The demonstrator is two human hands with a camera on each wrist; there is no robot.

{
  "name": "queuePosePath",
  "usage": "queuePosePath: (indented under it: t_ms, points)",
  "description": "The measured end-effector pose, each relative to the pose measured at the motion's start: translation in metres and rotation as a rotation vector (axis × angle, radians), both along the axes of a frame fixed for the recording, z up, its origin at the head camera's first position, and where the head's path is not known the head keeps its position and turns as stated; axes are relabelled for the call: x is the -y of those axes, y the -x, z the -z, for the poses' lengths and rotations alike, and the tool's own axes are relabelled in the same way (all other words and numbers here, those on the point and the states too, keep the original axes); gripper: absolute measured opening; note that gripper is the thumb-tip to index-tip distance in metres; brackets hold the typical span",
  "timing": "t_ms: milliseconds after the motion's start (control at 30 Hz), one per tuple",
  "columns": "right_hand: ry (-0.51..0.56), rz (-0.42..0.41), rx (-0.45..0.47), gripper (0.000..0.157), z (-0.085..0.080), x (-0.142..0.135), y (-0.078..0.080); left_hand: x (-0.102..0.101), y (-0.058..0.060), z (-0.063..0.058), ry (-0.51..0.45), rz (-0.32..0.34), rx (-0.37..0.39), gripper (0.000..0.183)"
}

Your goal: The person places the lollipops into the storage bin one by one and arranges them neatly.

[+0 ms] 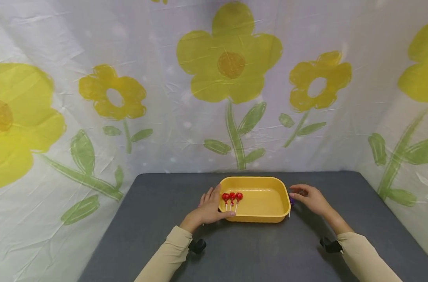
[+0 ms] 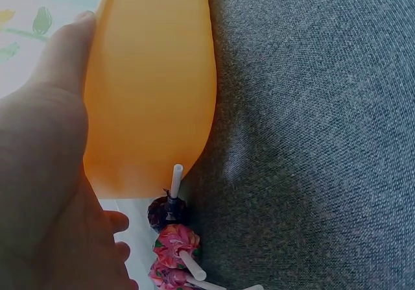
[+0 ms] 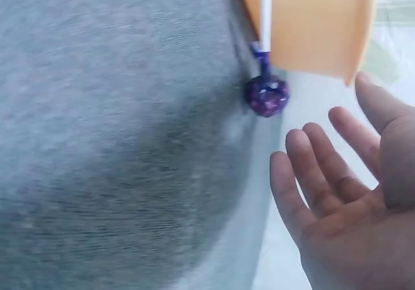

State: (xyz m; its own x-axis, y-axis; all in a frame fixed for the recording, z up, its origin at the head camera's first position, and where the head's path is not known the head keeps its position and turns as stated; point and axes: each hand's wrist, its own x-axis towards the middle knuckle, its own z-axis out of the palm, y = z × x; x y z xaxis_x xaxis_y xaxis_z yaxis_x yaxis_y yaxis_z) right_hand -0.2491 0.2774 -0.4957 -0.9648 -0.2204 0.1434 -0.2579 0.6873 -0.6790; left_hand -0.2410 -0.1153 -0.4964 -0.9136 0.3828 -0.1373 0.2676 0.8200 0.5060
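A yellow tray (image 1: pixel 260 216) stands on the dark table. Three red lollipops (image 1: pixel 239 196) lie side by side at the left inside it. My left hand (image 1: pixel 209 208) rests on the tray's left end, fingers extended and thumb across the near rim. Outside that end, a dark-wrapped lollipop (image 2: pixel 166 213) and pink ones (image 2: pixel 176 245) lie on the table, partly hidden by the hand in the head view. Beyond the tray's right end is a purple lollipop (image 3: pixel 266 96), its white stick toward the tray wall. My right hand (image 1: pixel 313 200) hovers beside it, fingers apart and loosely bent, holding nothing.
The dark grey tabletop (image 1: pixel 256 254) extends on every side of the tray. A white cloth with printed yellow flowers (image 1: pixel 185 129) hangs behind the table and along its sides. Each wrist carries a black camera strap (image 1: pixel 330 245).
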Motion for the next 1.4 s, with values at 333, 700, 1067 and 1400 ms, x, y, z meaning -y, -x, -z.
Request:
queuePosePath:
  t_ms: [333, 700, 1067, 1400]
  points:
    - [0.054, 0.024, 0.053, 0.042, 0.033, -0.009, -0.001, 0.0, 0.004, 0.007, 0.01, -0.011, 0.01, 0.122]
    - [0.047, 0.068, 0.008, 0.03, 0.039, -0.008, 0.001, 0.0, 0.003, 0.004, 0.018, -0.007, 0.007, 0.123]
    - [0.079, 0.054, 0.027, 0.028, 0.036, -0.016, -0.006, -0.001, 0.003, 0.007, 0.017, -0.016, 0.014, 0.124]
    - [0.121, 0.048, 0.081, 0.031, 0.024, -0.022, -0.009, 0.0, 0.002, 0.002, 0.007, -0.018, 0.024, 0.123]
